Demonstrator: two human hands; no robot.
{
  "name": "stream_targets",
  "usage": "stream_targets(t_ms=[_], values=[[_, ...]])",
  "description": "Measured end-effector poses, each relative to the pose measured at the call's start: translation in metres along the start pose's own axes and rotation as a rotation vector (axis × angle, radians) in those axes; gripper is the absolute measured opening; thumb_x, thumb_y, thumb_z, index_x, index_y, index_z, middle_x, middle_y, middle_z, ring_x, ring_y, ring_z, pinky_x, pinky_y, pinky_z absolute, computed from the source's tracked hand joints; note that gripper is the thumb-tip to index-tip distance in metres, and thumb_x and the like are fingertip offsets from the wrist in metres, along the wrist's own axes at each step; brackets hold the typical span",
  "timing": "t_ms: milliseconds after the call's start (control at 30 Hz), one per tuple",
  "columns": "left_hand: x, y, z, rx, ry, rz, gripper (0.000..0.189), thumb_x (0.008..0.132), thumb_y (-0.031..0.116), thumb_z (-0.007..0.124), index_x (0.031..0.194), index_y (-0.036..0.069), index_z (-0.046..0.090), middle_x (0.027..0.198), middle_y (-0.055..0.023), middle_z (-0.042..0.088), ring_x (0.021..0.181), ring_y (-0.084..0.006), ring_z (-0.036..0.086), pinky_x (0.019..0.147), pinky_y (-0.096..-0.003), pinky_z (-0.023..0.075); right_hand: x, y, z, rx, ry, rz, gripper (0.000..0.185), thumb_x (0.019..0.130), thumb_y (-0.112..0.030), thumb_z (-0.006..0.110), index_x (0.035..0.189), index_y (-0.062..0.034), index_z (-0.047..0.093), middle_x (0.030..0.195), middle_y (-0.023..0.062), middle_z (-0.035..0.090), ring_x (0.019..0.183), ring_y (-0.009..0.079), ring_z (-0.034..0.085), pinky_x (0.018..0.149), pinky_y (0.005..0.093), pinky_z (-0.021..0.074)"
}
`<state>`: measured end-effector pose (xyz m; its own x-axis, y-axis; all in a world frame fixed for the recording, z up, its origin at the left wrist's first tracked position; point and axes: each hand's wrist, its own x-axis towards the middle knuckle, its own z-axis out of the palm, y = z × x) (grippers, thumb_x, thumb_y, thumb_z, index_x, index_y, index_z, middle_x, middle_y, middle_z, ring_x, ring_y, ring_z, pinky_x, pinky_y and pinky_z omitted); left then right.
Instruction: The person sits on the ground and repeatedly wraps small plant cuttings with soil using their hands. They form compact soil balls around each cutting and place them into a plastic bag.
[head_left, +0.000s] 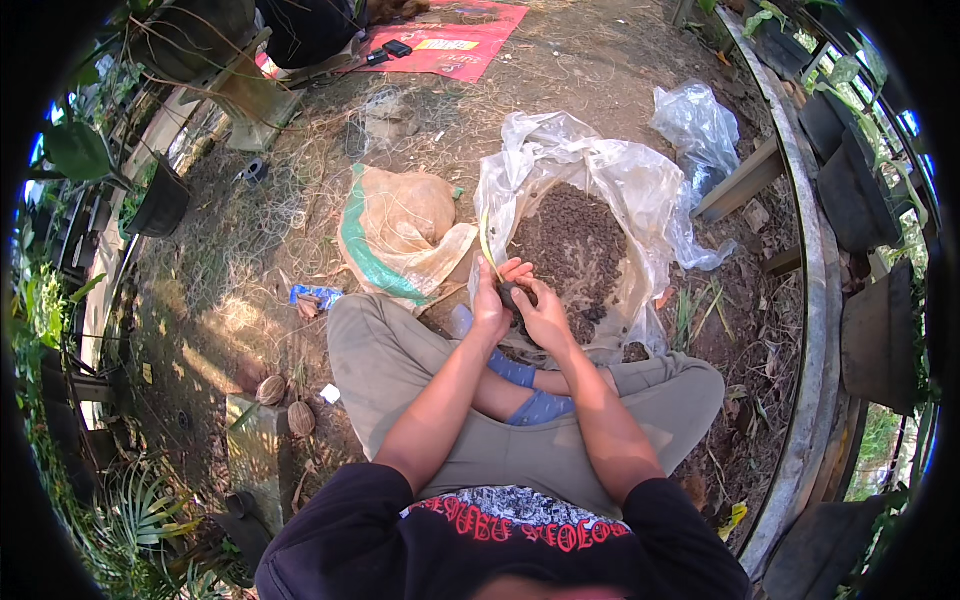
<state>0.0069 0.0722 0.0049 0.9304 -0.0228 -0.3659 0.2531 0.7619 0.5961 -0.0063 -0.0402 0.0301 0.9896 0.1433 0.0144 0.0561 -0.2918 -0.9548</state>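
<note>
Both hands meet over the near left rim of a clear plastic sheet (637, 172) that is spread open and holds dark, crumbly soil (574, 232). Between them is a small dark clump (509, 295), probably soil. My left hand (491, 306) cups it from the left, its fingers partly extended. From the right, my right hand (545, 318) presses on it with the thumb and curled fingers. A thin yellow-green strip (486, 238), like a leaf or stem, rises from the clump past my left fingers. The underside of the clump is hidden by the hands.
A tan woven sack (412, 214) with a green stripe lies left of the sheet. Crumpled clear plastic (694, 127) rests by a wooden post (739, 180). Loose string (255, 232) covers ground at left. Beyond lies a red banner (480, 34). Two brown husks (301, 418) sit near a block (255, 442).
</note>
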Motion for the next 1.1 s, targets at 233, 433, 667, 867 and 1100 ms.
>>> stream_targets(t_ms=[233,433,667,867,1100], values=[[-0.004,-0.001,-0.002,-0.419,0.055,-0.092,0.083,0.087,0.083,0.03,0.101,0.006,0.059,0.108,-0.0157,0.066,0.1,-0.0283,0.062,0.088,-0.0442,0.0511,-0.009,-0.022,0.001,-0.119,0.022,-0.218,0.031,0.08,-0.013,0.076,0.107,-0.001,0.065,0.104,0.0149,0.064,0.097,0.0273,0.064,0.083,0.0369,0.0517],[0.003,0.008,-0.015,-0.563,0.094,-0.099,0.082,0.086,0.084,0.03,0.082,0.007,0.057,0.094,-0.0156,0.065,0.085,-0.027,0.061,0.075,-0.0444,0.052,-0.008,-0.035,-0.005,-0.008,0.017,-0.311,0.023,0.081,-0.008,0.074,0.102,-0.0009,0.065,0.1,0.0127,0.065,0.09,0.0261,0.066,0.08,0.0355,0.0527],[0.014,0.003,-0.02,-0.473,0.138,0.011,0.081,0.087,0.082,0.033,0.076,0.006,0.056,0.082,-0.015,0.061,0.075,-0.0278,0.057,0.073,-0.0459,0.0526,-0.005,-0.04,-0.01,-0.008,0.021,-0.339,0.017,0.085,-0.008,0.071,0.1,-0.0006,0.067,0.097,0.0121,0.065,0.083,0.0237,0.068,0.074,0.0336,0.054],[0.015,-0.001,-0.023,-0.47,0.128,-0.029,0.078,0.087,0.081,0.036,0.077,0.006,0.054,0.083,-0.0158,0.061,0.079,-0.0294,0.061,0.074,-0.0476,0.0531,-0.005,-0.036,-0.01,-0.028,0.039,-0.251,0.015,0.085,-0.009,0.073,0.098,-0.002,0.072,0.093,0.0088,0.064,0.079,0.0194,0.066,0.067,0.0301,0.0517],[0.004,0.008,-0.012,-0.412,0.126,-0.104,0.071,0.087,0.078,0.045,0.077,0.008,0.052,0.084,-0.0171,0.062,0.078,-0.0307,0.063,0.075,-0.0508,0.0541,-0.006,-0.027,-0.007,0.059,-0.012,-0.124,0.022,0.079,-0.012,0.079,0.1,-0.0051,0.075,0.089,0.0034,0.061,0.067,0.0112,0.056,0.061,0.0265,0.0464]])
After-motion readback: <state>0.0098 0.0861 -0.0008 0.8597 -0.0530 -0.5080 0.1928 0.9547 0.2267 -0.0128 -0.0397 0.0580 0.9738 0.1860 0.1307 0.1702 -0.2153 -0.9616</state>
